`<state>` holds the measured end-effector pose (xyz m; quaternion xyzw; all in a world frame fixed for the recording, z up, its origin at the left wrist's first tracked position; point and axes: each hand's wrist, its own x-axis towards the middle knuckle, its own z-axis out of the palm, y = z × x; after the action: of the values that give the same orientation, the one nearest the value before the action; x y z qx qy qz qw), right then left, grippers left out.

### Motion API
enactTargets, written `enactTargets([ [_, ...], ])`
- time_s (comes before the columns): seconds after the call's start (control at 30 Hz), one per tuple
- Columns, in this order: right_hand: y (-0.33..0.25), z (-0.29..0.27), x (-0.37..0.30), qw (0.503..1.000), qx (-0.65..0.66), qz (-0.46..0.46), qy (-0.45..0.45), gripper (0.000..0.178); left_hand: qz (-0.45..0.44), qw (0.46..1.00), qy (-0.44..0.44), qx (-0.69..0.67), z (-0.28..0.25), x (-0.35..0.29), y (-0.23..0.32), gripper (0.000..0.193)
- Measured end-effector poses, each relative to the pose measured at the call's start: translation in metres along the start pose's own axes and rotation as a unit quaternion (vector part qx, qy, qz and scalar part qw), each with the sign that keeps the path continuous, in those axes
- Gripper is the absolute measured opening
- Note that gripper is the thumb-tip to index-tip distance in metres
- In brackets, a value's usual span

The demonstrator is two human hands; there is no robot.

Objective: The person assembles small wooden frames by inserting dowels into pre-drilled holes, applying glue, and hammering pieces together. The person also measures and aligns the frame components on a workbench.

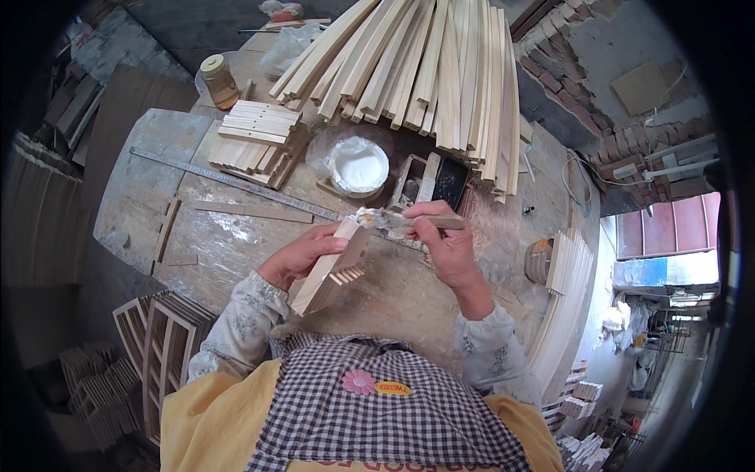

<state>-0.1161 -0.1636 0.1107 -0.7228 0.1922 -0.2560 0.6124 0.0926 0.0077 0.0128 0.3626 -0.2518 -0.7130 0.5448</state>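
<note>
My left hand (305, 253) is closed around a bundle of short pale wooden pieces (324, 275), held tilted above the table. Several thin ends stick out from its right side. In my right hand (445, 245) is a brush (435, 223) with a wooden handle, its head (384, 219) caked in white paste. That head touches or nearly touches the upper end of the wood; which of the two I cannot tell. Just beyond the brush stands a round tub of white paste (358, 165), thick white stuff smeared round its rim.
Long wooden strips (425, 67) lie heaped at the far side. Short slats (255, 130) are stacked left of the tub, near a jar of amber liquid (219, 82). A metal ruler (228, 182) crosses the worn table (409, 303). Slatted wooden frames (167, 334) lean at lower left.
</note>
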Motion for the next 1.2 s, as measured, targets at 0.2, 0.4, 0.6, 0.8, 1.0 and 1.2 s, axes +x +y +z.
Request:
enactTargets([
  [0.2,0.03,-0.019,0.001,0.997,-0.072,0.015,0.005,0.017,0.007,0.989,0.008,-0.146,0.029,-0.016,0.006,0.086],
  [0.4,0.022,-0.008,-0.009,1.0,-0.018,0.01,-0.012,0.017,0.035,0.983,0.013,-0.179,0.037,-0.011,0.003,0.087],
  [0.6,0.014,0.0,-0.015,0.991,-0.111,-0.028,0.063,0.015,0.061,0.958,0.016,-0.281,0.028,0.006,-0.008,0.08],
  [0.8,-0.022,0.051,-0.023,0.973,-0.111,-0.19,-0.07,0.018,0.054,0.936,0.063,-0.343,0.03,0.016,-0.012,0.075],
  [1.0,-0.014,0.038,-0.03,0.947,-0.234,-0.222,0.014,0.02,0.074,0.933,0.062,-0.346,0.028,0.017,-0.011,0.076],
  [1.2,-0.014,0.026,-0.04,0.938,-0.24,-0.242,-0.062,0.022,0.087,0.938,0.058,-0.331,0.036,0.016,-0.003,0.077],
])
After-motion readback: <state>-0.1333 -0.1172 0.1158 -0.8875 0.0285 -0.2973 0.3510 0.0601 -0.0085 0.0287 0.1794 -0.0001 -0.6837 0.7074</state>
